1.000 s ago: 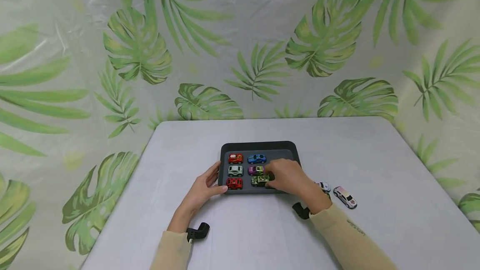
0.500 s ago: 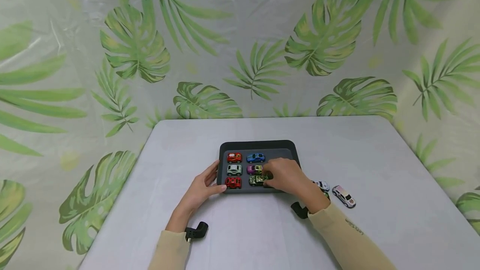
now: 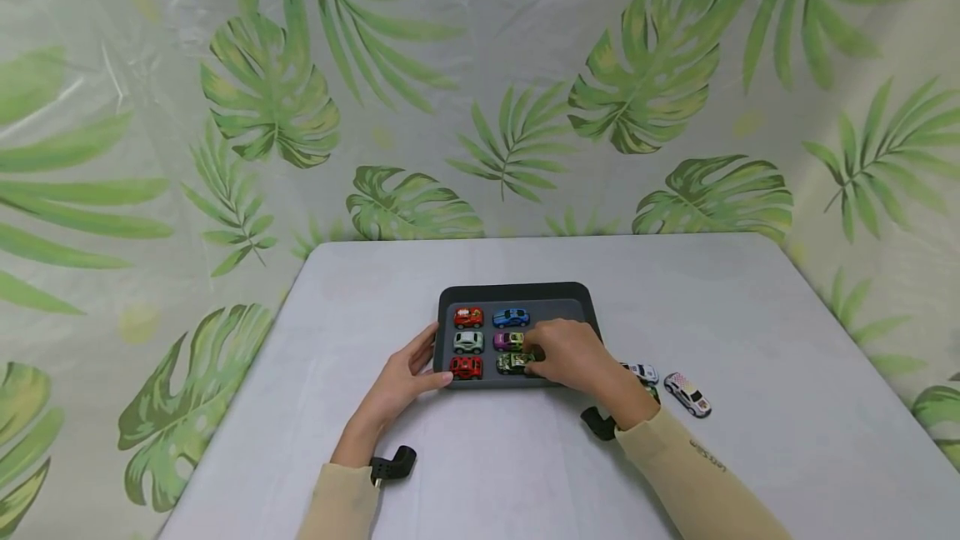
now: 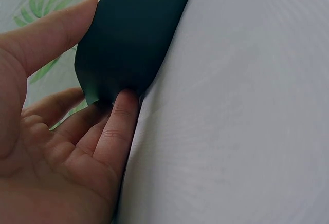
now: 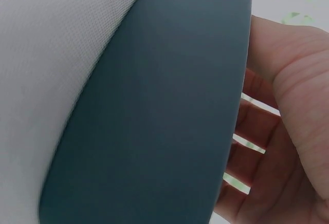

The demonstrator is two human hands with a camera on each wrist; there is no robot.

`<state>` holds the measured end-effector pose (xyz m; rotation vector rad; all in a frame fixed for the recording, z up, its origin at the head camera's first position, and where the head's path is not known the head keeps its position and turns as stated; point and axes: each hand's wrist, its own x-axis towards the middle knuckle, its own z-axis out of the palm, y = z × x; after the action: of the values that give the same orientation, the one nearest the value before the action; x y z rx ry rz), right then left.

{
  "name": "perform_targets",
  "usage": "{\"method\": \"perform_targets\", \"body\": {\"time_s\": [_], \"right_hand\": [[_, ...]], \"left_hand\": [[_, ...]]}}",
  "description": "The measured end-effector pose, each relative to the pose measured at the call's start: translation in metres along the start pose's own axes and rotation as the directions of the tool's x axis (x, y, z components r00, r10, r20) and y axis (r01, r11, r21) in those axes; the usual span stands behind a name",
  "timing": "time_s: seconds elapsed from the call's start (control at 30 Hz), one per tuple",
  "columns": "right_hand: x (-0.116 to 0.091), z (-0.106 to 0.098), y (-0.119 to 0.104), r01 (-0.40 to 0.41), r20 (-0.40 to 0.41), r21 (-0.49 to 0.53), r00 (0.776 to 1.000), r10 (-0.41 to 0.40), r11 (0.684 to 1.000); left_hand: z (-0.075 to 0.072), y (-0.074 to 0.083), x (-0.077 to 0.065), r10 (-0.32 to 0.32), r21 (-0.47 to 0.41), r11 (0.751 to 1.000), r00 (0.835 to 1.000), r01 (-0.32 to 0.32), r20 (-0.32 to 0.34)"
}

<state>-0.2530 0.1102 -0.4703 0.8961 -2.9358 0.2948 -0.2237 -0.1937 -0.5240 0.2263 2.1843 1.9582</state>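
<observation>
My left hand [image 3: 400, 376] holds the left front corner of a dark grey tray [image 3: 517, 292]. In the left wrist view its thumb is at the rim and the fingers bend against the tray's outer wall [image 4: 139, 29]. Over the tray, my right hand [image 3: 573, 352] pinches the right end of a camouflage toy car [image 3: 512, 364] in the front row. Behind that car are a purple-and-yellow one [image 3: 507, 342] and a blue one [image 3: 511, 317]. The left column has a red car [image 3: 467, 367], a pale green one [image 3: 468, 342] and another red one [image 3: 468, 317]. In the right wrist view, the tray wall hides the fingertips.
Right of the tray, a white toy car [image 3: 687, 394] lies on the white table [image 3: 495, 473]. Another white car [image 3: 642, 372] and a greenish one are partly hidden by the right forearm. A leaf-patterned curtain [image 3: 517, 107] hangs behind the table.
The camouflage car has shifted slightly left toward the front red car, with my right hand on it. My left hand keeps its place at the tray.
</observation>
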Motion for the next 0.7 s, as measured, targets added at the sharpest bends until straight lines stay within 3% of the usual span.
{"method": "perform_targets", "body": {"time_s": [0.33,0.7], "right_hand": [[-0.001,-0.003,0.000,0.015,-0.039,0.013,0.999,-0.015,1.000],[-0.010,-0.018,0.014,-0.005,-0.064,0.053,0.998,0.008,0.999]], "left_hand": [[-0.002,0.002,-0.004,0.009,-0.001,1.000,1.000,-0.009,0.005],[-0.002,-0.003,0.001,0.008,0.011,1.000,1.000,-0.008,0.000]]}}
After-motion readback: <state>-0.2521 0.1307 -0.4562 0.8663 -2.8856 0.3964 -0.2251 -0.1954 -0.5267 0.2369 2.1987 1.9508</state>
